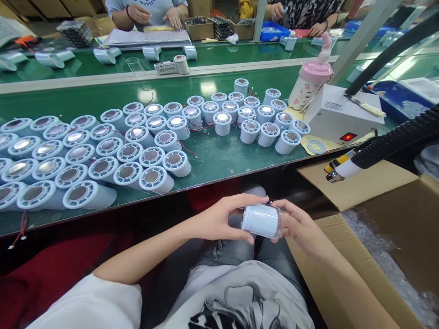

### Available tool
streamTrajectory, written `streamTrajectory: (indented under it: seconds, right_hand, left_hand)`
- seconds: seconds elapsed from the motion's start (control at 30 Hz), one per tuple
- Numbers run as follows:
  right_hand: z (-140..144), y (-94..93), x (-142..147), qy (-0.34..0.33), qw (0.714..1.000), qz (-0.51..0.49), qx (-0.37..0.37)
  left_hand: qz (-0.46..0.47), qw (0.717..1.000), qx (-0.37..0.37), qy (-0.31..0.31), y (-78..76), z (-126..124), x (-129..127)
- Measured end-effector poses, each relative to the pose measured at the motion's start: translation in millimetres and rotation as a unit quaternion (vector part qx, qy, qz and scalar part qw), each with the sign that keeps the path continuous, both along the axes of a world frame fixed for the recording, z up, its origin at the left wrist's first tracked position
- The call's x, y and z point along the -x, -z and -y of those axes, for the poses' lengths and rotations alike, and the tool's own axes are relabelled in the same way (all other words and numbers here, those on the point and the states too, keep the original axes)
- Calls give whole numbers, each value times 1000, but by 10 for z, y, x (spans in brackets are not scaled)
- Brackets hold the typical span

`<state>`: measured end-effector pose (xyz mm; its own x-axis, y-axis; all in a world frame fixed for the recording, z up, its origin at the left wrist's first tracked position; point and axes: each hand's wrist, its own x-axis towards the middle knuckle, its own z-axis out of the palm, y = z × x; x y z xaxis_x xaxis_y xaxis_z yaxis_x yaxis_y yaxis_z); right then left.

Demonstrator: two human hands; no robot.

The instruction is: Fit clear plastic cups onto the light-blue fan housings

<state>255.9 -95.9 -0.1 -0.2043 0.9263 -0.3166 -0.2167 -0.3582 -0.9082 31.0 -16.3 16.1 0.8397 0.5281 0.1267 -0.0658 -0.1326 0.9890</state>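
- Gripping one white cylinder [261, 221] near the lap, left hand [219, 219] and right hand [297, 225] fingers are closing around it.
- Dozens of finished-looking cylinders [103, 155] are sitting on the green bench [219, 160]; this one's looking unfinished.

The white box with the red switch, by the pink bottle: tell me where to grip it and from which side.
Grip the white box across its two long side faces, coming from above. Its flat top is mostly bare, but the pink bottle crowds its far left end and a black hose runs along its near right edge, so a level approach looks blocked.
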Motion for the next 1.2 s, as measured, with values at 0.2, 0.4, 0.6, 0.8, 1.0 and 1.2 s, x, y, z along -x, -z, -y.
streamTrajectory:
  seconds: [0.2,0.4,0.6,0.8,1.0,1.2]
  right_hand:
    - [9,5,57,40,998,-28,29]
    - [3,305,105,234,964,-123,2]
    - [-64,611,-113,384,913,-122,-56]
    - [-227,687,-388,435,888,-122,-82]
    - [-311,634,-458,409,900,-125,-83]
    - [-179,398,-444,345,933,-72,-72]
  left_hand:
    - [-7,999,53,-3,-13,-3,-3]
    - [14,976,217,-27,219,-280,-470]
    - [-7,972,233,39,367,-668,-1342]
    - [-25,975,205,79,353,-895,-1787]
    - [-22,981,168,96,264,-978,-1742]
    - [-29,989,105,103,70,-886,-1395]
